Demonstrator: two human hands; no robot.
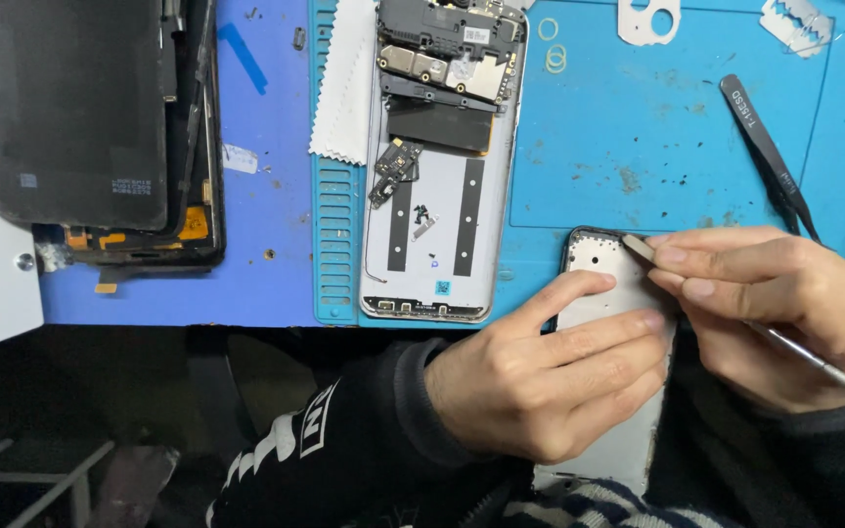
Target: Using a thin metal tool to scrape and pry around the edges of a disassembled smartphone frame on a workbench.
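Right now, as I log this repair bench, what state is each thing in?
Opened phone: back off, circuit boards exposed, flat on the blue mat.
Phone frame: pinned under the left hand.
Metal pry tool: in the right hand, tip at the frame's top edge.
Tweezers: lying unused.
Screen panel: detached, face down.

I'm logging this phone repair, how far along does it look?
Done: the opened phone lies with its boards bared and its screen panel set aside. In hand: the left hand steadies the silver back cover while the right hand works a metal spudger at its top edge. Left: everything remains apart.
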